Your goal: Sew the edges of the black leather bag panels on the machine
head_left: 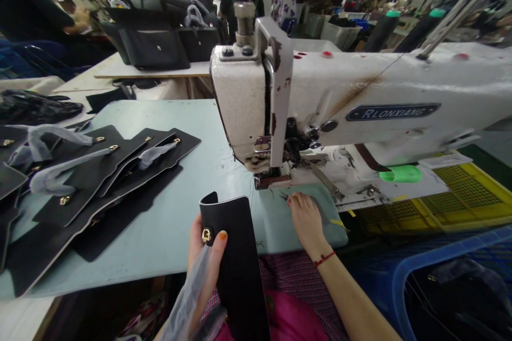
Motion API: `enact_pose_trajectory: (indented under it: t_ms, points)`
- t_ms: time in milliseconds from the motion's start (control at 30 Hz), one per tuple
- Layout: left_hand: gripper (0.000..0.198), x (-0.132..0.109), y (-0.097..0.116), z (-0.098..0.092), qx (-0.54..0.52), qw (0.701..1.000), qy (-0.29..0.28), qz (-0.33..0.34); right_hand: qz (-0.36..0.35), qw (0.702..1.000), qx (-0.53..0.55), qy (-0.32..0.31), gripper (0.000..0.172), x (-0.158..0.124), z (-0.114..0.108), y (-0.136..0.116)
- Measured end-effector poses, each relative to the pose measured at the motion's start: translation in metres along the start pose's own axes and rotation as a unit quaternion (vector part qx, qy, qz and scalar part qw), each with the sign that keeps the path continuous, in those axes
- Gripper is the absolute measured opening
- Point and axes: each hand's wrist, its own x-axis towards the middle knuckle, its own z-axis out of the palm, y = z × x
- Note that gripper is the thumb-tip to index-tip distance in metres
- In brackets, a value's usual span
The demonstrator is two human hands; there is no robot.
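At six o'clock the left grip [213, 265] clasps a black panel [238, 261], while at five o'clock over the surface [200, 165] the right grip [306, 219] pinches a pointed metal tool [284, 196], the sewing machine [320, 85] standing at two o'clock.

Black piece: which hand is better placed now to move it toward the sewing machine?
Probably the left hand: it grips the black piece beside its gold fitting. The right hand, nearer the sewing machine, holds a small metal tool.
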Motion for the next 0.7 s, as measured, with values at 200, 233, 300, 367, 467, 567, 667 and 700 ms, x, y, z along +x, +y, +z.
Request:
enact_pose_trajectory:
  t_ms: [200,233,300,367,467,567,667,700]
  points:
    - [0.071,0.0,0.002,-0.003,0.005,1.0,-0.017,0.022,0.111,0.953,0.283,0.006,0.021,-0.005,-0.025,-0.021]
    - [0.072,0.0,0.003,-0.002,0.012,1.0,-0.016,0.024,0.126,0.922,0.367,-0.012,0.022,-0.005,-0.032,-0.029]
    - [0.074,-0.001,0.006,-0.001,0.017,0.999,-0.013,0.027,0.136,0.846,0.511,-0.066,0.025,-0.001,-0.047,-0.047]
    - [0.072,-0.002,0.01,0.001,0.006,0.999,-0.018,0.029,0.121,0.798,0.579,-0.115,0.03,0.006,-0.059,-0.062]
    - [0.07,-0.003,0.015,0.003,-0.033,0.998,-0.041,0.031,0.088,0.768,0.614,-0.163,0.033,0.02,-0.067,-0.076]
    - [0.075,-0.002,0.018,0.005,-0.056,0.997,-0.051,0.031,0.071,0.737,0.642,-0.2,0.033,0.032,-0.067,-0.082]
    - [0.075,-0.001,0.018,0.005,-0.05,0.997,-0.046,0.035,0.059,0.717,0.66,-0.216,0.032,0.037,-0.062,-0.084]
    - [0.075,0.0,0.018,0.005,-0.045,0.997,-0.045,0.035,0.056,0.715,0.662,-0.218,0.032,0.038,-0.061,-0.084]
